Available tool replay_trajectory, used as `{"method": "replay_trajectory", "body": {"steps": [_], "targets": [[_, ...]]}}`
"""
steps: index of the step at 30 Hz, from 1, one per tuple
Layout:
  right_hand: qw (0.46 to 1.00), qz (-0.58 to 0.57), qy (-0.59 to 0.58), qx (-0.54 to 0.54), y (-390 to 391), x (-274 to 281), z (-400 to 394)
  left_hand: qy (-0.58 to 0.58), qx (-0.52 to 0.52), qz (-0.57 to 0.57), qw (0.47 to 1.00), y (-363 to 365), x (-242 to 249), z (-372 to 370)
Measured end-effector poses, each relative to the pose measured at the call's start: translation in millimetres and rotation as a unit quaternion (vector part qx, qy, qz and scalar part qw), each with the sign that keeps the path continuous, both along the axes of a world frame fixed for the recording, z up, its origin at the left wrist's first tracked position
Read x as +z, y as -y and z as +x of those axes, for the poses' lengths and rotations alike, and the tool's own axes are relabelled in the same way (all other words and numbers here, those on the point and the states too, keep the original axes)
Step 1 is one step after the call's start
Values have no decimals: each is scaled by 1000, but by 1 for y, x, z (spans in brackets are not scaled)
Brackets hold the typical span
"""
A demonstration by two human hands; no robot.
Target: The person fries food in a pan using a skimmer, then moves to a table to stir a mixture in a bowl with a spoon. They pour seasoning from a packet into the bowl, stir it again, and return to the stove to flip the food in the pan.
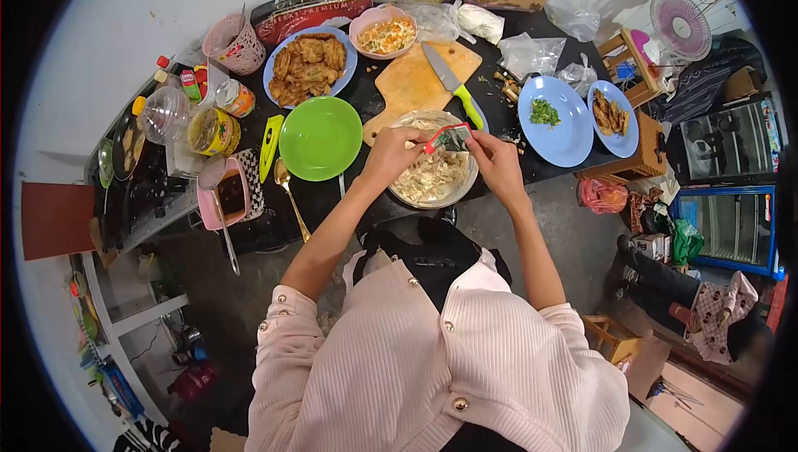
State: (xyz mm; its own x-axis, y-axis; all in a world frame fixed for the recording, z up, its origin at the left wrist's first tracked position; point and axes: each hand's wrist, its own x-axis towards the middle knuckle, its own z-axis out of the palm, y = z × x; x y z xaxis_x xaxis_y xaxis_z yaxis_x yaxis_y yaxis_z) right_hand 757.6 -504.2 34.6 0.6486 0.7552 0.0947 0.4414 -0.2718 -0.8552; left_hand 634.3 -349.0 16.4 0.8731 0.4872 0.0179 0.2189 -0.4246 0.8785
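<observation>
A small green and red sachet (449, 138) is held between my two hands above a bowl (472, 179) of pale, lumpy mixture (428, 179). My left hand (392, 153) pinches its left end, and my right hand (498, 164) grips the right end. What comes out of the sachet, if anything, is too small to see. Behind the bowl lies a wooden cutting board (407, 78), with a green-handled knife (446, 74) across its right side. An empty green plate (321, 138) sits left of my left hand, a gold spoon (291, 196) beside it.
Blue plates hold fried pieces (309, 68), chopped greens (544, 112) and browned strips (611, 113). A pink bowl (359, 32) contains shredded vegetables. Jars (214, 131), a pink container (208, 207) with a ladle (223, 218) and a pan (127, 146) stand left. Another person (690, 307) sits at right.
</observation>
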Motion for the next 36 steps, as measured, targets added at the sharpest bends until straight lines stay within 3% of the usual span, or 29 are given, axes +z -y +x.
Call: {"method": "replay_trajectory", "body": {"steps": [15, 17, 23, 28, 31, 36], "targets": [[987, -38, 148, 55, -23, 15, 9, 52, 19, 1, 998, 2, -10, 0], [989, -36, 131, 67, -25, 9, 10, 7, 23, -17, 1000, 0, -9, -3], [987, -32, 115, 111, -30, 19, 6, 58, 46, 16, 997, -7, -21, -9], [981, -50, 123, 143, -36, 16, 9, 35, 61, 14, 997, -10, -27, -6], [981, -10, 124, 149, -37, 19, 7, 50, 57, 19, 997, -12, -27, -6], [984, -63, 113, 120, -32, 14, 13, 45, 58, 31, 997, -14, -26, 1]]}}
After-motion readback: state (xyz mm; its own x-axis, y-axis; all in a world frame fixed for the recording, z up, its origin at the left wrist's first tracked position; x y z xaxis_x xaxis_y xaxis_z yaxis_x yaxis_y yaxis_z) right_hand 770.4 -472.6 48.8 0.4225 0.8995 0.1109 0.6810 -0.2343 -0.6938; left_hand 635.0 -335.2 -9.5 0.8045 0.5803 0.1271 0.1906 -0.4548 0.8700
